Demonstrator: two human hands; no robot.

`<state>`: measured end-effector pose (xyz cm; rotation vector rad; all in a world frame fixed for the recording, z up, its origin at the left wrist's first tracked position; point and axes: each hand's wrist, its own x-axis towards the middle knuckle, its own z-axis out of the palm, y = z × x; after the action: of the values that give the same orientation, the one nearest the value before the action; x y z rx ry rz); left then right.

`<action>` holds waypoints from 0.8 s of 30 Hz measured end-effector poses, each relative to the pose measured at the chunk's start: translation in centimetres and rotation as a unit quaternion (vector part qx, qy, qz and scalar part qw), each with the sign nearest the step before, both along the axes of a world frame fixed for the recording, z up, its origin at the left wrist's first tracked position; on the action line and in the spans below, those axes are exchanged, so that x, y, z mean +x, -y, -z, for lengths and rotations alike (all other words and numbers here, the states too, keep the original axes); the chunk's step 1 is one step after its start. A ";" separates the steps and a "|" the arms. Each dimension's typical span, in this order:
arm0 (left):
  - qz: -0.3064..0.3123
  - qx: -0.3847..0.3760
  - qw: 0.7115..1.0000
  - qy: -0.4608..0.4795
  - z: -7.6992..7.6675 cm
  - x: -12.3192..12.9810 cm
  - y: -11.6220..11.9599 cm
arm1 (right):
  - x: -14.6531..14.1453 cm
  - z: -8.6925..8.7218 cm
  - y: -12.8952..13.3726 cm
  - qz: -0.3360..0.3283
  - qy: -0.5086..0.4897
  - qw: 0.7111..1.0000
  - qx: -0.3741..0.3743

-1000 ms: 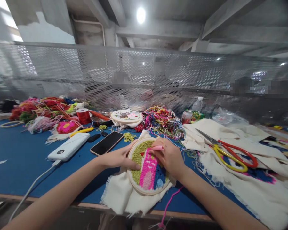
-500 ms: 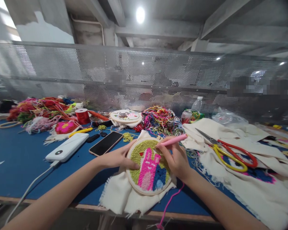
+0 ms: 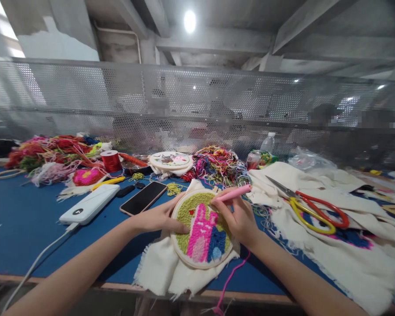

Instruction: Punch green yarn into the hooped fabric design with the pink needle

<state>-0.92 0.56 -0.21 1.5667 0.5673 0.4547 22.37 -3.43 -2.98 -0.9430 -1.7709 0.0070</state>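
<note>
My left hand (image 3: 167, 217) grips the left rim of a round embroidery hoop (image 3: 202, 266), thumb on the front and the other fingers hidden behind. Stretched in the hoop is cream cloth (image 3: 158, 267) with a green ground, a pink rabbit (image 3: 197, 237) and a blue shape (image 3: 217, 243) in looped yarn. Closed around a pink punch needle pen (image 3: 233, 193), my right hand (image 3: 238, 217) rests at the hoop's upper right. The pen's tip meets the work near the rabbit's right ear. Bright pink yarn (image 3: 230, 281) trails down over the table edge.
A phone (image 3: 144, 198) and a white power bank (image 3: 89, 204) with a cable lie left. Large scissors (image 3: 307, 206) rest on cloth at right. Yarn heaps (image 3: 219, 164), a red thread spool (image 3: 111, 161) and another hoop (image 3: 171, 161) sit behind, before a perforated metal screen (image 3: 184, 105).
The pen tilts slightly differently, its back end a little lower and to the left. Otherwise the whole view has shifted slightly; both hands keep their holds.
</note>
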 end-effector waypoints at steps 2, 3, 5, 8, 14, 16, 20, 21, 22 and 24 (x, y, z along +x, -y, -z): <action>0.002 -0.007 1.000 -0.001 0.1 0.0 0.0 | -0.3 -0.1 -0.1 0.006 0.032 0.999 0.022; 0.003 -0.012 1.000 -0.002 0.1 0.0 0.0 | -0.5 -0.1 -0.1 0.012 0.052 0.998 0.032; 0.007 -0.020 1.000 -0.001 0.2 0.1 0.0 | -0.9 -0.2 -0.3 0.031 0.091 0.995 0.037; 0.011 -0.028 0.999 0.011 0.1 0.3 0.2 | -1.3 -0.2 -0.6 0.039 0.113 0.993 0.007; -0.030 -0.034 0.999 0.004 -0.3 0.8 0.0 | -0.7 0.5 -1.4 -0.016 0.015 0.997 -0.080; -0.059 -0.063 0.996 0.009 -0.1 1.0 -0.7 | -0.5 0.7 -1.6 -0.059 -0.016 0.990 -0.125; -0.116 -0.191 0.975 0.012 1.0 1.2 -1.9 | -0.8 0.7 -1.8 -0.109 -0.020 0.978 -0.177; -0.116 -0.210 0.971 0.005 1.2 1.3 -2.0 | -0.9 0.6 -1.7 -0.116 -0.008 0.976 -0.183; -0.112 -0.215 0.970 -0.002 1.4 1.4 -2.0 | -0.9 0.5 -1.6 -0.125 0.007 0.974 -0.188; -0.109 -0.186 0.976 -0.011 1.6 1.6 -1.8 | -1.0 0.3 -1.4 -0.138 0.038 0.971 -0.191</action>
<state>0.69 2.32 -1.82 1.1576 0.7967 0.4659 21.41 -2.06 -3.27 -0.9663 -1.9998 0.5110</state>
